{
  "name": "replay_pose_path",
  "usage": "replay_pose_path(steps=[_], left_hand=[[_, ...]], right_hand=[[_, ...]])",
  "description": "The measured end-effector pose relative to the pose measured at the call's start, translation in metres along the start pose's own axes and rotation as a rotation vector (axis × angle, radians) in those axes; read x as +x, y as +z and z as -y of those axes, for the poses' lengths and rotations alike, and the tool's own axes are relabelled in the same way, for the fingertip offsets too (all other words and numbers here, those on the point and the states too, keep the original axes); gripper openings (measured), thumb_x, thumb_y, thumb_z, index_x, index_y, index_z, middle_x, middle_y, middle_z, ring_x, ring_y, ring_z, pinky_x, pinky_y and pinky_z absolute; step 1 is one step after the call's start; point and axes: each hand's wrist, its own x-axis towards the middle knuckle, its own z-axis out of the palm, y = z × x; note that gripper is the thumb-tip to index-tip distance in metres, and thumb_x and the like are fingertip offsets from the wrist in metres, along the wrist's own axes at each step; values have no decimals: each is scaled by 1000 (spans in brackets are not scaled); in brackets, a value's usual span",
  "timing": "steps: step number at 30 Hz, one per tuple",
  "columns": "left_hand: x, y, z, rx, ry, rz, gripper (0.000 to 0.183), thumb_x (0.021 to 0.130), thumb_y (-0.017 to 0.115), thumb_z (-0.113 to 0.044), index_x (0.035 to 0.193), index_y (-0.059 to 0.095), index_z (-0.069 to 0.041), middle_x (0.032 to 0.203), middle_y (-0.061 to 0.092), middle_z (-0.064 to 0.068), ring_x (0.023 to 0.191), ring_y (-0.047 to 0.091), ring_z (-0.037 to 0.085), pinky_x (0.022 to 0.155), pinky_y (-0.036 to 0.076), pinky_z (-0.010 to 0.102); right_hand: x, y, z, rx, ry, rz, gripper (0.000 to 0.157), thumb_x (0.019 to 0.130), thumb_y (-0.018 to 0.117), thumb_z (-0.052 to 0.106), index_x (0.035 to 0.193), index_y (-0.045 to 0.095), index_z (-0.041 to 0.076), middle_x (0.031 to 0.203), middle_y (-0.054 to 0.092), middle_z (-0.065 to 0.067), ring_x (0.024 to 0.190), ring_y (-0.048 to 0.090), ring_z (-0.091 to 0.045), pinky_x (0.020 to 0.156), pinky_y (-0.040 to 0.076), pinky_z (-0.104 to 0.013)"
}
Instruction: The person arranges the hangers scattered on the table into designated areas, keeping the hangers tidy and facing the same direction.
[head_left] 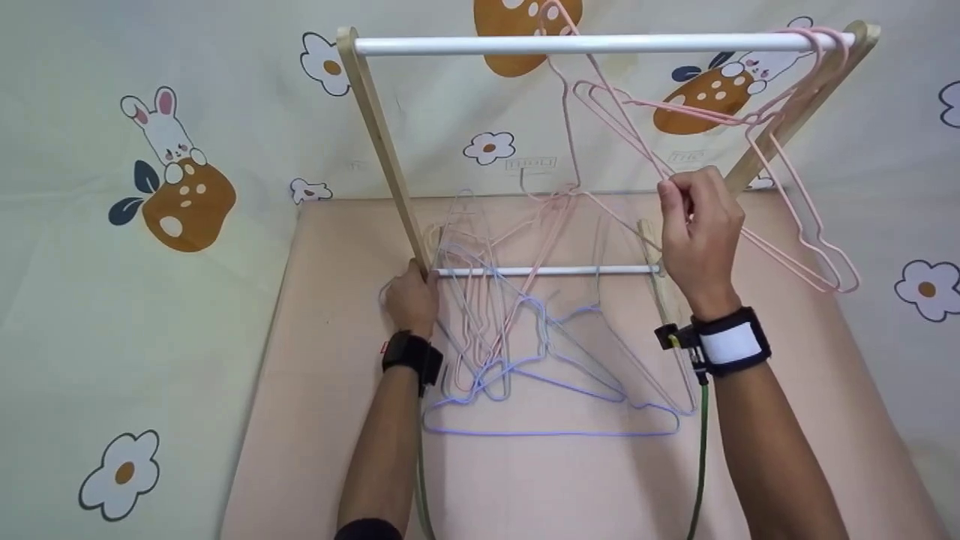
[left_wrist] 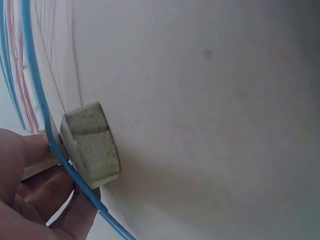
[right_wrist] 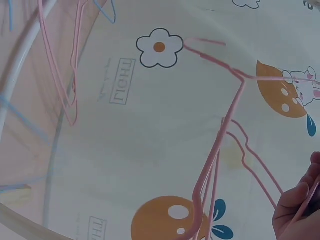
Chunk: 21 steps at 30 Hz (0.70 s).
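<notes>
Clothes rack (head_left: 384,142) with wooden sides and two white rods, standing on a pink surface (head_left: 315,390). Left hand (head_left: 412,300) is down low at the rack's left side, fingers curled round the wood close to that end of the lower rod (head_left: 630,271). In the left wrist view a blue wire (left_wrist: 75,175) runs right across that hand, just in front of a chunky wooden end (left_wrist: 97,150).

Right hand (head_left: 703,225) is up on the right side, pinching a pink hanger (head_left: 570,139) between thumb and fingers. That hanger is turned sideways, one corner poking up above the top rod (head_left: 450,46) and its hook well below that rod. Couple more pink hangers (head_left: 756,118) have their hooks over the right end of the top rod, really close to the hand.

Down below it's a bit of a tangle: pink wires (head_left: 470,315) bunched on the left around the lower rod, can't tell which ones actually hang from it, plus bluish hangers (head_left: 551,433) overlapping on the near side. Both wrists have black straps, and the cloth (head_left: 75,315) on the far side is printed with flowers and bunnies.
</notes>
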Motion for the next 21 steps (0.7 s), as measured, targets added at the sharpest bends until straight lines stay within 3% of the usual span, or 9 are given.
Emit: replay_pose_path(steps=[4,8,15,21], left_hand=[[0,0,0,16,4,-1,28,107,74,-26,110,69,1,92,76,22,86,75,46,75,58,58],[0,-1,0,34,1,3,29,107,74,-27,112,70,2,94,77,22,89,76,46,77,59,58],[0,-3,-2,32,-12,10,31,108,74,-28,116,71,1,97,77,22,91,76,46,80,58,59],[0,-3,-2,35,-7,14,30,107,74,-28,115,71,1,97,78,21,92,75,46,81,58,58]], right_hand=[[-5,1,-2,19,20,46,16,107,69,2,93,71,-6,81,59,-18,73,47,-12,70,33,-24],[-17,5,-8,10,57,159,21,110,66,5,92,73,-4,78,64,-15,71,52,-14,69,36,-22],[-56,23,-31,-48,176,430,25,110,67,12,90,73,-2,81,72,-13,71,61,-24,70,43,-32],[-89,41,-54,-94,273,551,26,109,70,11,86,74,-1,74,71,-11,65,57,-25,64,41,-36]])
